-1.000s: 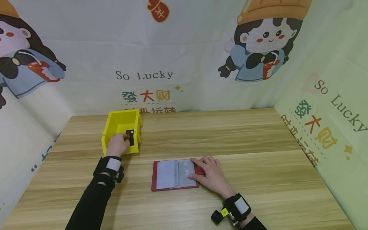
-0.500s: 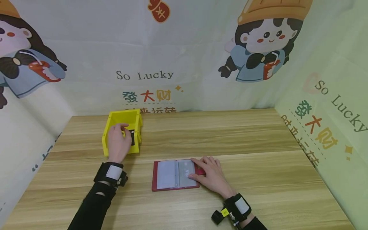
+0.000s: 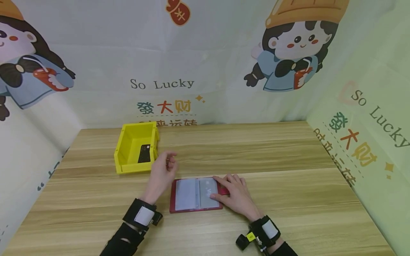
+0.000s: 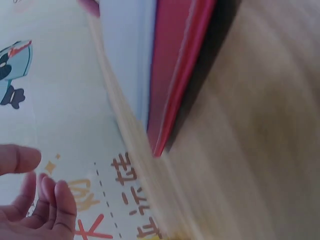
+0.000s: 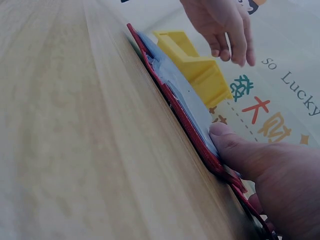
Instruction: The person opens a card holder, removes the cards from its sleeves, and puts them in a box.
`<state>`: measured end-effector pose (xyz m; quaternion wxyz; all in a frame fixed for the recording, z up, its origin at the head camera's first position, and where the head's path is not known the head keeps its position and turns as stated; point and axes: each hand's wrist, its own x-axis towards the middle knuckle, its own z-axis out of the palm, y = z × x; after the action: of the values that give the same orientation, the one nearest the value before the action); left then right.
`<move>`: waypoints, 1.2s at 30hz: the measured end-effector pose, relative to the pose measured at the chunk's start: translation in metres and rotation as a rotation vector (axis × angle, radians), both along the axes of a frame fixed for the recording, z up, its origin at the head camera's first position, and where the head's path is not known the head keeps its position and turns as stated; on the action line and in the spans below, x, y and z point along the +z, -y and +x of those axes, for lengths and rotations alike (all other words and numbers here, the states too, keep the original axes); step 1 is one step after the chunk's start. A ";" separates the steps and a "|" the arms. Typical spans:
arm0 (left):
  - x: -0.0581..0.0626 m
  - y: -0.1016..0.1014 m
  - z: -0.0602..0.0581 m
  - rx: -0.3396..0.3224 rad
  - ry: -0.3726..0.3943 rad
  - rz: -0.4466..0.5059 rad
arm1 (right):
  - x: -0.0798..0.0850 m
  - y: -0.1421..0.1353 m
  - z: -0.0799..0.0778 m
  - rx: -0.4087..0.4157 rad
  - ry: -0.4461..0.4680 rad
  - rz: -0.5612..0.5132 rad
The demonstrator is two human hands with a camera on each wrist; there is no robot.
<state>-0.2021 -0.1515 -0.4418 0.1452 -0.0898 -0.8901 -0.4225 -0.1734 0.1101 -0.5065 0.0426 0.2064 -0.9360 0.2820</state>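
Observation:
A red card holder (image 3: 187,195) lies spread on the table, with clear sleeve pages; a pale card with lettering (image 3: 205,190) shows in the right-hand sleeve. My right hand (image 3: 237,195) rests on its right side. The right thumb (image 5: 232,145) presses on the page in the right wrist view. My left hand (image 3: 162,172) hovers behind and left of the card holder, fingers loosely bent. No thing shows between thumb and fingers in the left wrist view (image 4: 37,195). A black card (image 3: 144,153) lies inside the yellow bin (image 3: 128,142).
The yellow bin stands at the back left of the wooden table (image 3: 272,153). A printed cloth (image 3: 224,64) hangs behind the table and along its sides. A red closure tab (image 3: 224,191) sticks out at the card holder's right edge, partly under my right hand.
My left hand has risen out of the yellow bin and moved right, towards the card holder. The black card stays in the bin. My right hand has not visibly moved.

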 end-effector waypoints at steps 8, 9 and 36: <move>-0.013 -0.009 0.012 -0.219 0.252 -0.159 | 0.000 0.000 -0.001 -0.003 -0.002 -0.001; -0.014 -0.010 0.013 -0.247 0.276 -0.163 | 0.001 0.000 -0.001 -0.002 -0.001 -0.001; -0.026 -0.026 0.014 -0.323 0.466 -0.160 | 0.009 0.011 -0.005 -0.046 0.021 0.068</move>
<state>-0.1877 -0.1254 -0.4678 -0.1396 -0.1422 -0.9042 -0.3779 -0.1780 0.0994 -0.4979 0.0324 0.1832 -0.9500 0.2509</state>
